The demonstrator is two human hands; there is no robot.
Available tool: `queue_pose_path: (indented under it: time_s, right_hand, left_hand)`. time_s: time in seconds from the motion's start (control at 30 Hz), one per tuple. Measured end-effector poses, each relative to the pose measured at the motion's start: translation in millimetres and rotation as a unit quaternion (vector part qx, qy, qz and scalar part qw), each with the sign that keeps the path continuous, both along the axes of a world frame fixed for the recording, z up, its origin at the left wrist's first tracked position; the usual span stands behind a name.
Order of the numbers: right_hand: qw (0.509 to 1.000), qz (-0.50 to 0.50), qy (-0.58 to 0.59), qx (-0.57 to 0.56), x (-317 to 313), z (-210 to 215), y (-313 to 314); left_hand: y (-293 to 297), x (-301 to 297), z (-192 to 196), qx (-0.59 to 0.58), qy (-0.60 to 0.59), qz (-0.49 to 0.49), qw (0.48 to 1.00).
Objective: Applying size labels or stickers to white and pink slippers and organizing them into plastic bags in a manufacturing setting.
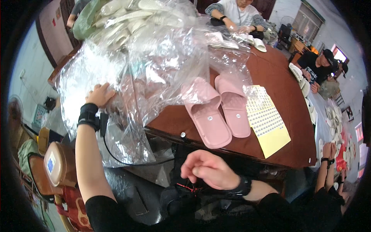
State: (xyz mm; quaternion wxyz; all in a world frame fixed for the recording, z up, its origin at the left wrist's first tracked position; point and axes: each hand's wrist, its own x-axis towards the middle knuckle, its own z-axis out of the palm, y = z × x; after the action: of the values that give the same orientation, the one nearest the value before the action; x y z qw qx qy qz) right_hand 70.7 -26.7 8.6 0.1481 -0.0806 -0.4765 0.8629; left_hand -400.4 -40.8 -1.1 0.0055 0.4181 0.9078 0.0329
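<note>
My left hand is closed on the side of a large clear plastic bag, its fingers bent into the crinkled film. My right hand hovers in front of the table's near edge with its fingers curled; whatever may be between the fingertips is too small to make out. Beyond it, a pair of pink slippers lies on the brown table, toes partly under the plastic. Each insole bears a small round sticker. To their right lies a yellow sticker sheet with rows of small round labels.
White slippers fill the bag's far end. Across the brown table a person handles white slippers; more people and slippers are along the right. A stool stands at the left. A black cable hangs from my left wrist.
</note>
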Motion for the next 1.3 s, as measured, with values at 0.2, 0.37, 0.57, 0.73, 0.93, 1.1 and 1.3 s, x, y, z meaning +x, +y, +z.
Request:
queue_pose_path:
  time_s: [0.2, 0.37, 0.57, 0.73, 0.93, 1.1, 1.3]
  right_hand:
    - [0.692, -0.32, 0.017, 0.647, 29.2, 102.4, 63.8]
    - [0.57, -0.388, -0.038, 0.723, 13.7, 110.0, 162.1]
    - [0.604, -0.249, -0.203, 0.729, 4.3, 61.3, 237.6]
    - [0.797, -0.325, -0.206, 0.465, 16.1, 89.7, 242.1]
    - [0.886, -0.368, -0.115, 0.259, 26.1, 124.5, 241.7]
    - [0.852, -0.389, -0.106, 0.334, 32.8, 149.0, 238.2]
    - [0.837, -0.458, -0.096, 0.285, 72.8, 149.1, 264.0]
  left_hand:
    - [2.2, 12.4, 11.5, -0.001, -0.016, 0.026, 1.0]
    - [1.0, 21.9, 16.9, 0.005, -0.006, 0.02, 1.0]
    - [-5.3, 25.9, 16.5, 0.004, -0.005, 0.027, 1.0]
    - [-5.3, 21.6, 19.3, 0.006, -0.022, 0.005, 1.0]
    - [-5.3, 25.0, 27.5, 0.019, -0.003, -0.01, 1.0]
    - [-5.3, 26.8, 27.3, 0.034, -0.02, -0.018, 0.999]
    - [-9.8, 29.2, 34.8, 0.023, -0.014, -0.079, 0.996]
